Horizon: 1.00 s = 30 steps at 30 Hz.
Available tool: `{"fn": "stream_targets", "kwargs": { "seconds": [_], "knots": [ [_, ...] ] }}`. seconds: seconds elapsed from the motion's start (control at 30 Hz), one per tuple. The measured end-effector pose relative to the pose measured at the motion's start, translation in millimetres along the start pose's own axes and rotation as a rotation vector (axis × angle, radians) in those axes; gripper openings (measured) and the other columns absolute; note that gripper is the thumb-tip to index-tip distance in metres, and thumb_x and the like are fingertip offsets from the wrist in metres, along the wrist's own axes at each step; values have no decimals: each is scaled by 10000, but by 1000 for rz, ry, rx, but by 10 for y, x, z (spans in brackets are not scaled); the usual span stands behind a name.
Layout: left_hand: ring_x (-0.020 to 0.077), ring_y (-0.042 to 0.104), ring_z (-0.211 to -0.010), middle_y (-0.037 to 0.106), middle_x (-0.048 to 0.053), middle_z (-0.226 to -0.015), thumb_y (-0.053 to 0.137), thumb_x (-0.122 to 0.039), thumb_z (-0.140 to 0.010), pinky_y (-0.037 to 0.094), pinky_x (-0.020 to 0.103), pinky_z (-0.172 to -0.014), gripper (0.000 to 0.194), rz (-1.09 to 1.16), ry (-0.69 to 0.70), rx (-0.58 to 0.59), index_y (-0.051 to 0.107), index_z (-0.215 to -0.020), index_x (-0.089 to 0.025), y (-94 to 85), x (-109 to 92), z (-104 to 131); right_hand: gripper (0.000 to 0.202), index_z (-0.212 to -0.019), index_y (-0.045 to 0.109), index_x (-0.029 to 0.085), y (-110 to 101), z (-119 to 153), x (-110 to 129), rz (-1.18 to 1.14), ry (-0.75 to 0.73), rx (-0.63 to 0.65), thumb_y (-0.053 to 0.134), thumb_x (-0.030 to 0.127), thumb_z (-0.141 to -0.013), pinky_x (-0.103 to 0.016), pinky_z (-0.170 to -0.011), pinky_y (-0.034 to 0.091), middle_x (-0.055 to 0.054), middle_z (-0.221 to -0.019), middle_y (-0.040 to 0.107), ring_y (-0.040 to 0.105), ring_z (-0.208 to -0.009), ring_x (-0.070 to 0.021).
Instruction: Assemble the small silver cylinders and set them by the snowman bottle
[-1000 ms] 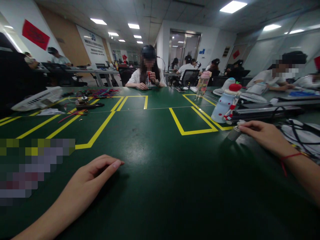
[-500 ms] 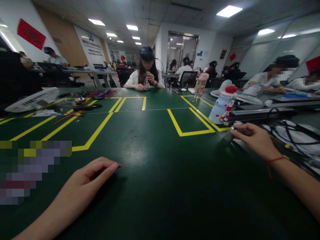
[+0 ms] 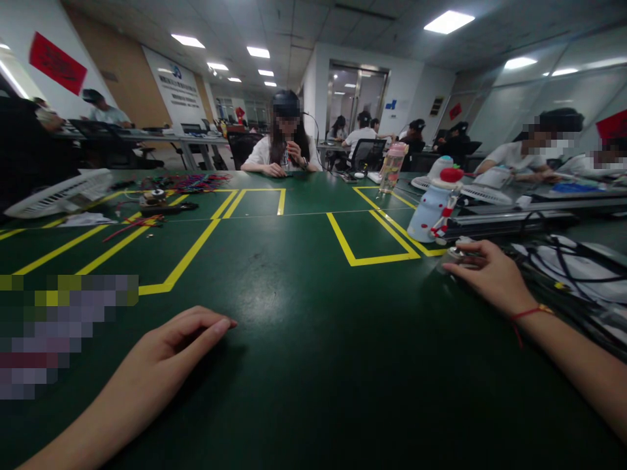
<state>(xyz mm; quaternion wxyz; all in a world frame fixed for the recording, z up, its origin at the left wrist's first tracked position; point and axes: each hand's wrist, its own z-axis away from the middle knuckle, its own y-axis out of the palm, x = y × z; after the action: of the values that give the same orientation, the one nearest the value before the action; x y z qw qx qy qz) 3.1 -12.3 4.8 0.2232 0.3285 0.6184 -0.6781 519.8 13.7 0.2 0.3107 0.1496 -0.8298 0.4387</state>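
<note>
My right hand (image 3: 490, 271), with a red string at its wrist, has its thumb and fingers round a small clear, silvery-topped jar (image 3: 447, 261) at the right of the green table (image 3: 304, 339). My left hand (image 3: 189, 339) rests on the table at the lower left, thumb and fingertips together, with nothing visible in it. Just beyond the jar stands a light blue bottle (image 3: 427, 212) with a red top.
A pink-lidded clear bottle (image 3: 392, 171) stands farther back. Black and white cables (image 3: 578, 267) lie at the right edge. Coloured wires (image 3: 196, 183) and a white slotted device (image 3: 63, 194) lie at the left. A person (image 3: 281, 153) sits opposite.
My right hand has moved slightly left, and its thumb and fingers look wider apart round the jar. My left hand has hardly moved.
</note>
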Motion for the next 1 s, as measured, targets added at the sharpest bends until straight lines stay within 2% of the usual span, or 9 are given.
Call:
{"fn": "stream_targets", "kwargs": {
  "seconds": [0.13,0.2,0.3,0.4,0.47,0.53,0.63,0.73,1.0],
  "knots": [
    [256,620,-948,691,6,-961,464,-561,-873,464,352,-846,364,-7,7,34,676,-923,-269,0,-42,1,484,-1021,577,166,119,70,54,53,-78,-31,743,423,-645,-374,-844,517,-137,-1093,633,639,-934,-229],
    [252,618,-953,684,2,-968,453,-547,-886,460,353,-856,358,-10,16,37,676,-918,-269,0,-56,-1,483,-1044,571,159,264,185,216,-1,-143,39,729,424,-672,-372,-846,532,-125,-1105,621,638,-945,-213],
    [254,615,-959,674,15,-995,468,-527,-888,466,359,-854,339,-31,47,4,677,-950,-267,13,-61,-9,484,-1087,527,155,553,487,676,-274,-221,265,716,396,-713,-342,-812,565,-120,-1129,605,645,-956,-185],
    [237,617,-895,651,40,-987,510,-491,-879,499,330,-751,324,-73,133,-3,648,-1070,-268,62,-109,-3,449,-1095,483,171,816,842,1247,-556,-240,517,699,356,-748,-316,-789,581,-103,-1104,612,647,-960,-163],
    [216,603,-875,625,47,-1026,540,-442,-878,503,306,-707,327,-82,229,12,603,-1153,-278,122,-196,14,401,-1082,485,193,935,1031,1558,-628,-341,600,689,320,-762,-309,-807,576,-83,-1114,600,634,-972,-146],
    [199,584,-909,599,42,-1093,567,-377,-875,501,309,-766,326,-60,341,-4,566,-1190,-294,195,-314,34,370,-1069,494,212,1007,1159,1753,-629,-493,607,686,280,-761,-295,-815,567,-66,-1125,581,614,-977,-131],
    [181,573,-914,603,28,-1054,582,-287,-868,485,318,-831,316,-17,454,-27,552,-1182,-281,294,-474,54,336,-1055,489,223,1057,1251,1835,-585,-687,630,663,211,-767,-296,-842,538,-49,-1103,575,587,-994,-126],
    [181,577,-900,622,31,-1009,580,-251,-862,488,316,-817,279,23,492,-10,572,-1142,-255,358,-562,52,354,-1085,473,229,1082,1285,1782,-565,-761,659,641,179,-778,-303,-873,509,-49,-1125,564,568,-1031,-128],
    [193,587,-919,627,37,-965,593,-277,-862,478,317,-813,103,96,476,-25,688,-883,-244,437,-692,-17,564,-1179,344,234,1138,1362,1698,-558,-513,711,701,263,-744,-292,-832,522,-39,-1066,604,621,-958,-130]
  ]
}}
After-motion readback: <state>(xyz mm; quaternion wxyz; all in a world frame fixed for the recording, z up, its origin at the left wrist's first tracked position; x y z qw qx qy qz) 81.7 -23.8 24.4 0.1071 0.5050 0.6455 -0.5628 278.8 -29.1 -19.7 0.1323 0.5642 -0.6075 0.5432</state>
